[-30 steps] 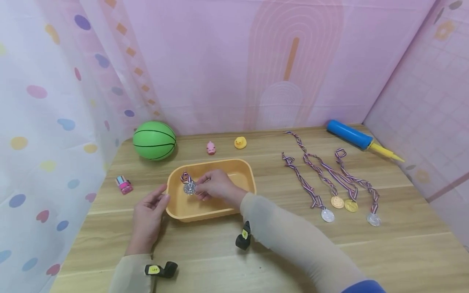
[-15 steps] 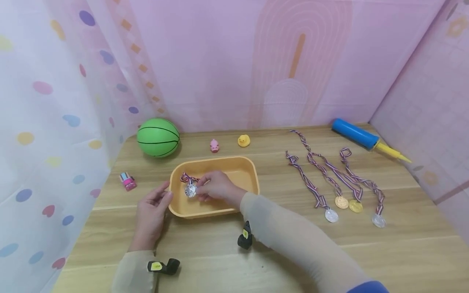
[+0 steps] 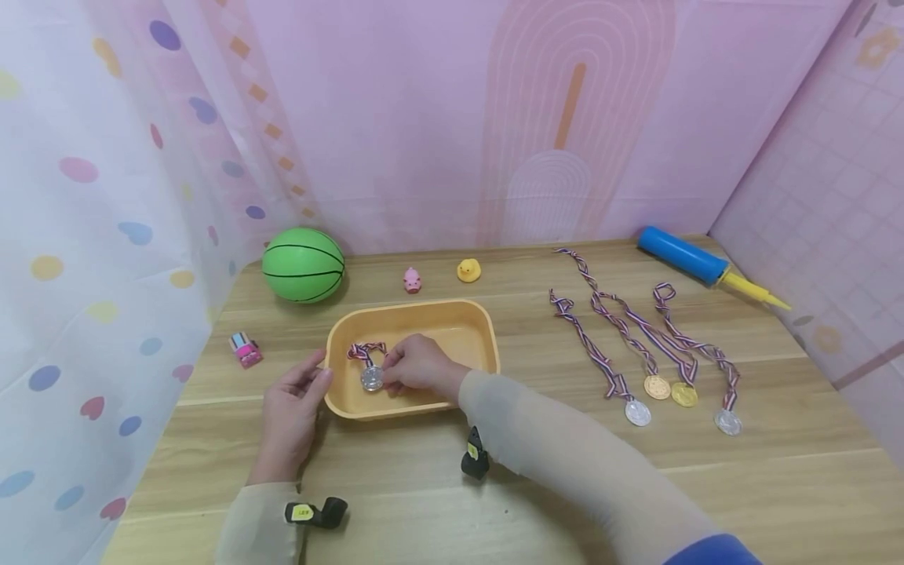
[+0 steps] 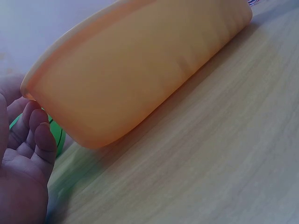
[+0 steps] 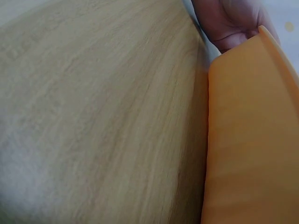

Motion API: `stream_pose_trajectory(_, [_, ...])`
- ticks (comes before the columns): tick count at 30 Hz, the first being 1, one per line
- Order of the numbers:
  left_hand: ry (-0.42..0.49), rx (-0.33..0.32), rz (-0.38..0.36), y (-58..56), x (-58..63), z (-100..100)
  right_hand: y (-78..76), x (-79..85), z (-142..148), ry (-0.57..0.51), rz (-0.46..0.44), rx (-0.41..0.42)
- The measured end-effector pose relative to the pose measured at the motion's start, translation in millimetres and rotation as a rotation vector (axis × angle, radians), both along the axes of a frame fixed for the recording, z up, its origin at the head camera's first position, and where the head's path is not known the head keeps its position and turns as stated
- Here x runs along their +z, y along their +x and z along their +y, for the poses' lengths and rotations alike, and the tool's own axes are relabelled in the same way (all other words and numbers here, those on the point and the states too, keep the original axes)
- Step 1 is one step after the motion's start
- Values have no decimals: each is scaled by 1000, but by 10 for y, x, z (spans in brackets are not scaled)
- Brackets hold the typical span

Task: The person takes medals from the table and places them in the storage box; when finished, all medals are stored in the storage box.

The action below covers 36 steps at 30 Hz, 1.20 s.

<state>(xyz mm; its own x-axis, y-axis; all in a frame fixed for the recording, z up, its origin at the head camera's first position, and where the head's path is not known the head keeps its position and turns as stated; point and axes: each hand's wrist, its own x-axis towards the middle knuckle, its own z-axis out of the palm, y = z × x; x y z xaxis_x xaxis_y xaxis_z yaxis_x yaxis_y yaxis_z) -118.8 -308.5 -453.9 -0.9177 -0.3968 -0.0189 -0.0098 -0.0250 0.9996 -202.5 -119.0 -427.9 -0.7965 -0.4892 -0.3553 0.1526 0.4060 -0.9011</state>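
My right hand (image 3: pixel 424 366) reaches into an orange plastic basin (image 3: pixel 487 345) and pinches the edge of a silver medal (image 3: pixel 372 378) between thumb and fingers. The medal's striped ribbon (image 3: pixel 366 350) lies bunched behind it on the basin floor. At the basin's left end, my left hand (image 3: pixel 291 412) touches the rim from outside, fingers slightly bent and thumb apart. In the left wrist view those fingers (image 4: pixel 45 137) lie right at the rim's corner. The right wrist view shows the basin's outer wall (image 5: pixel 252 130) and part of the left hand; the right hand is hidden there.
Several medals with twisted ribbons, including a silver medal (image 3: pixel 638 413) and a bronze one (image 3: pixel 657 387), lie on the right. A blue pump (image 3: pixel 681 255) lies behind them. Farther back are a green ball (image 3: pixel 304 265), pink toy (image 3: pixel 412 280) and yellow duck (image 3: pixel 468 271); a pink toy car (image 3: pixel 245 350) stands left.
The silver medal has shifted slightly toward me within the basin, with my right hand still pinching it, and its ribbon has spread sideways behind it. The left hand stays at the rim.
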Motion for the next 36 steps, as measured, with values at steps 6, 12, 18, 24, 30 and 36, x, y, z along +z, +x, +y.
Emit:
stream_pose_trajectory(6, [-10, -15, 1, 7, 6, -1, 2, 2, 2, 35, 37, 13])
stream_pose_trajectory(12, [-10, -18, 9, 6, 20, 0, -6, -3, -1, 57, 51, 24])
stream_pose_trajectory(18, [-29, -17, -14, 10, 21, -5, -1, -4, 0, 89, 69, 36])
stream_pose_trajectory(24, [-30, -15, -24, 16, 33, 4, 7, 3, 15, 84, 62, 34])
stream_pose_trajectory(30, [-46, -22, -28, 12, 24, -1, -11, 15, 28, 33, 79, 19])
stream_pose_trajectory(36, [-71, -24, -24, 10, -9, -18, -35, 68, 54, -6, 116, 17])
